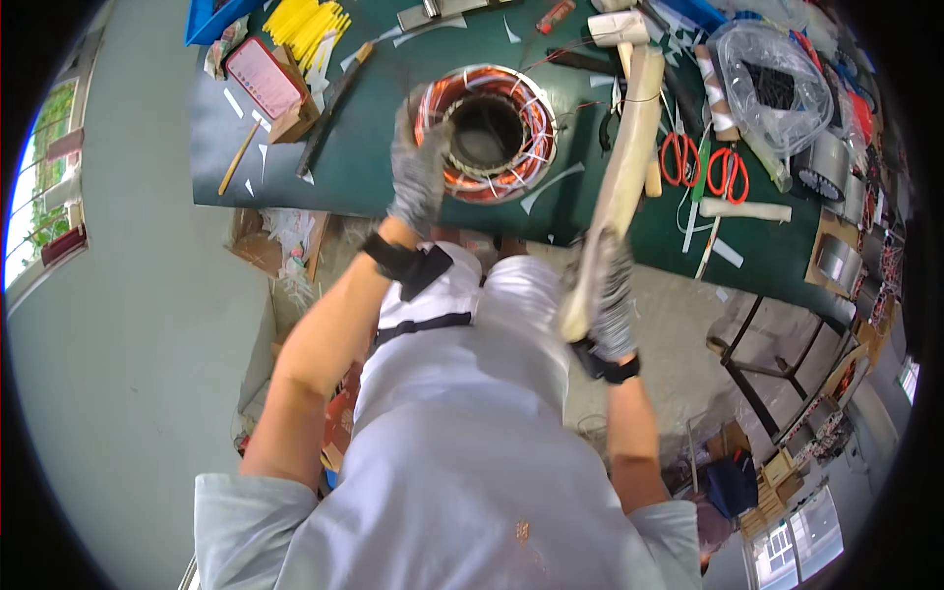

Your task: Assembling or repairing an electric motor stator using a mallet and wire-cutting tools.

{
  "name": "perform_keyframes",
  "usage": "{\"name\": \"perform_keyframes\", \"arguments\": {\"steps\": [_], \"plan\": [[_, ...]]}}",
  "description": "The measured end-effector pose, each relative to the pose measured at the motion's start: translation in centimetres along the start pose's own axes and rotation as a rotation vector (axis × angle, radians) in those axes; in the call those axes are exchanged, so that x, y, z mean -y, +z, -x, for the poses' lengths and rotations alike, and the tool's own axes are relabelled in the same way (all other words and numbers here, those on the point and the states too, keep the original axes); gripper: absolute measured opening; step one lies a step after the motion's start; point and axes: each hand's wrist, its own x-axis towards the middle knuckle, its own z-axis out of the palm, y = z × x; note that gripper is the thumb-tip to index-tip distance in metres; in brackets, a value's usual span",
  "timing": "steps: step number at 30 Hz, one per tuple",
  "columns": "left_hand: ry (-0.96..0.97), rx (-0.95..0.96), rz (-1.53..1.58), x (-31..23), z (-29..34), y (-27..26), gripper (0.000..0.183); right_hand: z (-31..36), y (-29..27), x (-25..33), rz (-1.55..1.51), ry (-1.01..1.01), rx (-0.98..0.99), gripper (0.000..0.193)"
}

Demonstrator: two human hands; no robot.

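Observation:
A motor stator (539, 118), a ring wound with orange-red copper wire and tied with white lacing, lies on the green bench. My left hand (419, 169), in a grey glove, grips its left side, fingers at the outer edge and thumb toward the bore. In my gloved right hand (614, 300) is a long, pale wooden beater (626, 147). It slants up over the bench edge, its far end above the tools right of the stator and clear of the ring. Motion slightly blurs its near end and the right-hand fingers.
Around the green bench (364, 182) lie a white-headed mallet (619, 29), red-handled scissors (679, 157), a second red pair (728, 174) and a clear plastic bag (772, 84). Yellow strips (307, 28), a phone (265, 79) and a dark stick (334, 113) sit at left.

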Motion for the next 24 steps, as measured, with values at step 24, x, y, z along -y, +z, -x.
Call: {"name": "perform_keyframes", "arguments": {"steps": [24], "plan": [[-0.112,0.387,-0.119,-2.3,-3.4,-0.9,0.035,-2.8,-6.8,13.6,1.068,-0.782,-0.243,0.048]]}}
